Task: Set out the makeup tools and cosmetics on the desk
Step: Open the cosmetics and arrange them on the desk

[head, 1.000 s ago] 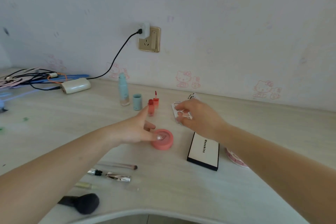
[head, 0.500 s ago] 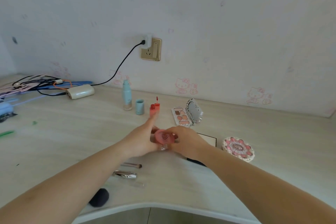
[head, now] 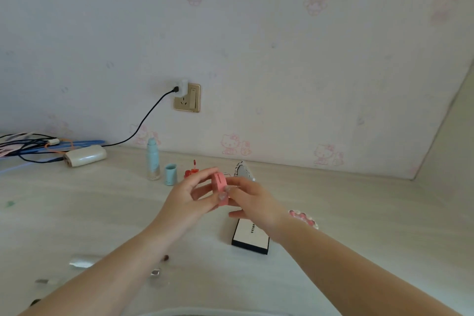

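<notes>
Lifted off the desk point(head: 77, 213): pink compact point(head: 220, 187), on edge, pinched by left hand point(head: 187, 202) and right hand point(head: 252, 202); light, rigid, slippery; I'd grip rims.

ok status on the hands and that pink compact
Left hand and right hand both grip pink compact, lifted on edge above desk. Nothing in the way.

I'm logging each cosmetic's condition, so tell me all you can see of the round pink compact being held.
The pink compact is a small round case, matte coral pink and plastic-looking. It is held up above the desk, turned edge-on so its rim faces the camera. A dark strip, maybe print, runs along the rim. The left hand grips it from the left and the right hand from the right, fingertips on its edge. It looks closed; whether it is being opened is unclear.
</notes>
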`<action>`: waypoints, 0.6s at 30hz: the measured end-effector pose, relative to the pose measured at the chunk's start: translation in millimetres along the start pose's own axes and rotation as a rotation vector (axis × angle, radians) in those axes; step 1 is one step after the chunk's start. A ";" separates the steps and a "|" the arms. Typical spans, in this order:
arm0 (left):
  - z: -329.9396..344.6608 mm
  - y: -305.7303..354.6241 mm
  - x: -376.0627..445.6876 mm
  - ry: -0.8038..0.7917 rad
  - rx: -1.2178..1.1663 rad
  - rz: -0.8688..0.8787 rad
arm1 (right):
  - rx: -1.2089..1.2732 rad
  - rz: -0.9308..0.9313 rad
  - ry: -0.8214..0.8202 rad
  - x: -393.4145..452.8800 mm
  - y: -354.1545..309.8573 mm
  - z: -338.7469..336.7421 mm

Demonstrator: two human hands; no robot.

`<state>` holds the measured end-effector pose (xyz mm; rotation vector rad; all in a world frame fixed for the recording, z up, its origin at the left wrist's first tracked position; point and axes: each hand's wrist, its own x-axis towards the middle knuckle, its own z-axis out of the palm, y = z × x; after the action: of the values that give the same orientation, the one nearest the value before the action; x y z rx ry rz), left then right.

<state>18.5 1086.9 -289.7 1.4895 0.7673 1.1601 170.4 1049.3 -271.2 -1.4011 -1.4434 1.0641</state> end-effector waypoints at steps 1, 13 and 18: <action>3.6 1.0 -0.7 0.008 0.042 0.024 | -0.046 -0.016 0.018 -1.7 -1.8 -2.8; 63.2 1.7 -9.2 0.103 0.286 0.186 | -0.562 -0.062 0.169 -31.7 -14.6 -33.8; 76.7 2.4 -8.8 0.075 0.169 0.129 | -0.624 -0.058 0.241 -37.1 -11.3 -50.6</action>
<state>87.5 1052.2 -288.3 1.6633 0.8473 1.2793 216.4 1013.1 -246.1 -1.8272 -1.6942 0.3875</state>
